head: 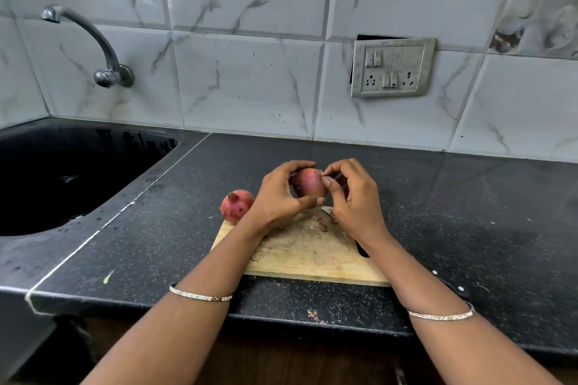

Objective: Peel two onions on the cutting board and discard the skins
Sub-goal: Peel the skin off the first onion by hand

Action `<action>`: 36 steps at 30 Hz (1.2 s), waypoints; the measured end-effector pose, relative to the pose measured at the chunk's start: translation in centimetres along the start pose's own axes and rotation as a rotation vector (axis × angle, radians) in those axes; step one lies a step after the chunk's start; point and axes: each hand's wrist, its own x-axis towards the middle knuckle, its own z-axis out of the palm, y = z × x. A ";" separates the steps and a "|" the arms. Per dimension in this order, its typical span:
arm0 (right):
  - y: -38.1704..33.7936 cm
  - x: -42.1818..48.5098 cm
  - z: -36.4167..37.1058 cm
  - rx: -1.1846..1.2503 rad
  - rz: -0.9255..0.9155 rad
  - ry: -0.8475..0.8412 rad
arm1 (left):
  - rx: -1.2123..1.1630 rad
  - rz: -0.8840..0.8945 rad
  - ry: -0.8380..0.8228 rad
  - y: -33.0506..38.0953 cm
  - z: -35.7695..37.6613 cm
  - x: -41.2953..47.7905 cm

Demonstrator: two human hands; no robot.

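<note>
First onion (308,183), round with smooth red-purple skin, is held in the air above the far edge of the cutting board (312,256). The left hand (278,194) cups it, fingers curled over the top and thumb underneath. The right hand (353,200) pinches a flap of dry skin at the top of this onion between thumb and forefinger. The second onion (236,206), reddish and speckled with its stem stub upward, sits at the board's far left corner, just beside the left wrist. The board is pale, scored wood, rectangular, lying skewed, its near edge close to the front lip of the countertop (438,197). Curled skin scraps (320,223) lie on the board's far part, below the right hand. A knife handle (459,289) shows right of the board, beside the right forearm. Speckled black stone extends open to the left, right and rear of the board. A dark sink (62,178) lies well left of the board.
</note>
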 end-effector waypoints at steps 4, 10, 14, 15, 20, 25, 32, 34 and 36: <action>0.0 0.2 0.1 -0.029 -0.042 -0.035 | -0.008 -0.013 0.015 0.0 -0.1 0.0; -0.1 -0.1 0.0 -0.058 -0.021 0.017 | -0.047 -0.050 0.060 0.0 -0.1 0.0; 0.1 0.0 -0.1 -0.070 0.022 0.057 | -0.070 -0.069 0.066 0.1 -0.2 -0.1; 0.2 -0.1 -0.2 -0.065 0.029 0.061 | -0.081 -0.074 0.065 0.1 -0.2 -0.2; 0.3 -0.1 -0.6 -0.022 0.090 0.072 | -0.103 -0.082 0.057 0.2 -0.3 -0.3; -0.6 -0.2 -1.1 0.094 0.110 0.057 | -0.096 -0.071 0.078 0.3 -0.2 -0.4; -1.0 -0.3 -0.6 0.129 0.185 -0.031 | -0.088 -0.033 0.157 0.3 -0.1 -0.1; -0.8 -0.2 -0.5 0.087 0.184 0.017 | -0.075 -0.011 0.158 0.2 -0.1 0.0; -0.6 -0.1 -0.6 0.032 0.165 0.041 | -0.065 0.001 0.160 0.1 -0.1 0.1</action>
